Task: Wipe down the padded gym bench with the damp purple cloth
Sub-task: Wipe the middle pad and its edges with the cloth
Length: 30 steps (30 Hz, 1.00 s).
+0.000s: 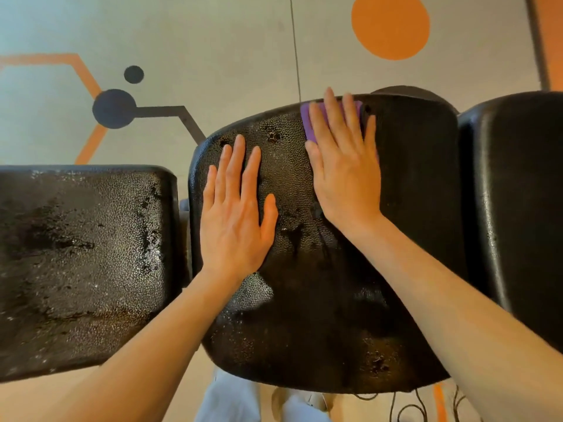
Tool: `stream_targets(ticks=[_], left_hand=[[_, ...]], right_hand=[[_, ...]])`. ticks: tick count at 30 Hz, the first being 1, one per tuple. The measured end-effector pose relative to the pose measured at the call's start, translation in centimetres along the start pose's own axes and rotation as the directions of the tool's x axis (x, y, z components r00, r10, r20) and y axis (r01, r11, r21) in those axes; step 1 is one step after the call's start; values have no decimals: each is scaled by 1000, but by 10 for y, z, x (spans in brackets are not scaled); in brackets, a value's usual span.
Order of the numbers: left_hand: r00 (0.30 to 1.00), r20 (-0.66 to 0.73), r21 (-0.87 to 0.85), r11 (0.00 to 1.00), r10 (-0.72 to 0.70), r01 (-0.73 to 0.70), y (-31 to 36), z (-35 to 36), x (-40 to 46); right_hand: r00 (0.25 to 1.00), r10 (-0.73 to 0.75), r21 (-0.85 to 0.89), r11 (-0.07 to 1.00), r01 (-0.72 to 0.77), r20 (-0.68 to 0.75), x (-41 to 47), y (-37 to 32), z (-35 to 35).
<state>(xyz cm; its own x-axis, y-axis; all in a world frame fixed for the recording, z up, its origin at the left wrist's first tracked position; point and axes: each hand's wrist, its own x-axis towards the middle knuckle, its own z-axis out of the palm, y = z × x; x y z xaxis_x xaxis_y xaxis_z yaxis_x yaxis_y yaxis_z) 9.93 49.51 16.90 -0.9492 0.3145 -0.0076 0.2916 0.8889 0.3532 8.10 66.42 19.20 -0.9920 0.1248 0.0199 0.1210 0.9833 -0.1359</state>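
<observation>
Now, low centre: black padded counter (304,300), glistening wet. Left hand (234,220) flat on pad mid-frame, grip released, fingers straight. Right hand (344,166) just beyond, grip released too, straight fingers pressing purple cloth (307,123) against counter's far edge, upper centre. Farther off, grey floor (213,41) with orange circle (390,24), upper right.

Place: a gym.
Evidence: black padded bench sections (304,269) stood over a grey floor (213,41) painted with an orange circle (390,24).
</observation>
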Motion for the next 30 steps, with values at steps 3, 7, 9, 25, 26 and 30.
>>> stream_targets(ticks=[3, 7, 9, 25, 26, 30], left_hand=[[1000, -13, -4, 1000, 10, -10, 0, 1, 0], [1000, 3, -5, 1000, 3, -3, -1, 1, -1], [1000, -2, 8, 1000, 9, -9, -1, 1, 0], [999, -14, 18, 999, 32, -32, -3, 3, -1], [999, -10, 20, 999, 33, -33, -3, 3, -1], [1000, -6, 23, 1000, 16, -16, -3, 4, -1]], right_hand=[[1000, -16, -14, 1000, 16, -10, -13, -11, 9], [976, -133, 0, 991, 135, 173, -114, -12, -1], [986, -120, 20, 993, 118, 112, -71, -14, 5], [999, 46, 1, 999, -46, 0, -13, -23, 7], [999, 9, -6, 1000, -9, 37, -44, -24, 7], [977, -82, 12, 997, 81, 194, -134, -22, -1]])
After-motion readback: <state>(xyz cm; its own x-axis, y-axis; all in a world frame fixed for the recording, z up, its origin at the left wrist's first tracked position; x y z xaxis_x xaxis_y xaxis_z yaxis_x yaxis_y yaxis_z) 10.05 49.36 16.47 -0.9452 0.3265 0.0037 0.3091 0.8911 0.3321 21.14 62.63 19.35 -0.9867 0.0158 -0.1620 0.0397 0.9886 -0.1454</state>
